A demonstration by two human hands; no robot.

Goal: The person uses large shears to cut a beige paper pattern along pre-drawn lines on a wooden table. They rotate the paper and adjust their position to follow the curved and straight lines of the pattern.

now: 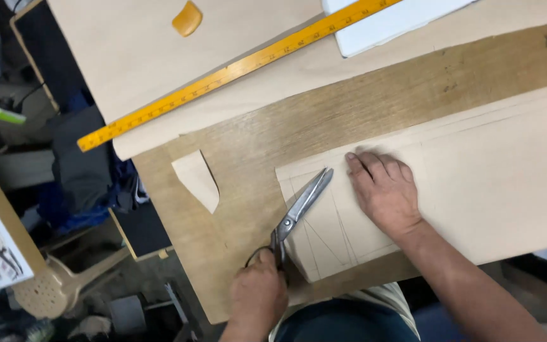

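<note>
My left hand (257, 297) grips the handles of metal scissors (299, 209) at the near edge of the wooden board (375, 107). The blades point up and to the right, over the left end of a tan sheet (495, 171) marked with pencil lines. My right hand (384, 190) lies flat, palm down, on that sheet just right of the blades, pressing it onto the board. A small cut-off tan piece (197, 178) lies to the left of the scissors.
A long yellow ruler (223, 76) runs diagonally across the far side over a pale sheet (134, 57). An orange chalk-like piece (187, 18) sits near the top. A white sheet (387, 25) lies at the top right. Clutter, dark cloth and a plastic stool fill the floor on the left.
</note>
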